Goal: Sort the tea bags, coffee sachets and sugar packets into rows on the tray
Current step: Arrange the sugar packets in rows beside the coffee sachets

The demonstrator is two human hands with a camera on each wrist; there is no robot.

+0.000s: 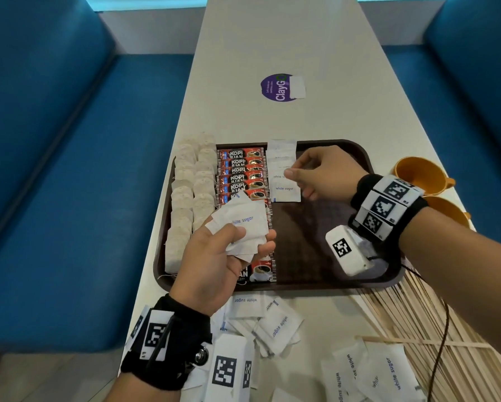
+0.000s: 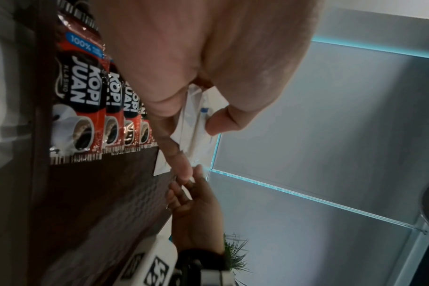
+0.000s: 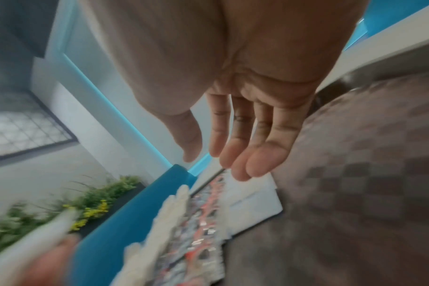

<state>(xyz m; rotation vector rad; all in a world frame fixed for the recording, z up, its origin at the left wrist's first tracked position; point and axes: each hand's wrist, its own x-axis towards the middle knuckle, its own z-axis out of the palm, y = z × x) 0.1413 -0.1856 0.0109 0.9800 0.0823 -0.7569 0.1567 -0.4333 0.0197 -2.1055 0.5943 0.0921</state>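
Note:
A brown tray (image 1: 307, 245) holds two columns of tea bags (image 1: 185, 198) at its left, a column of red coffee sachets (image 1: 242, 175) beside them, and a short row of white sugar packets (image 1: 284, 188) further right. My left hand (image 1: 214, 256) hovers over the tray's near left and grips a bunch of sugar packets (image 1: 243, 224), which the left wrist view shows pinched under the thumb (image 2: 196, 123). My right hand (image 1: 301, 178) hangs just above the sugar row. Its fingers (image 3: 233, 145) are relaxed and hold nothing.
Loose sugar packets (image 1: 275, 326) lie scattered on the table in front of the tray. A fan of wooden stir sticks (image 1: 417, 329) spreads at the near right. Two orange cups (image 1: 417, 172) stand right of the tray. Blue benches (image 1: 69, 169) flank the table.

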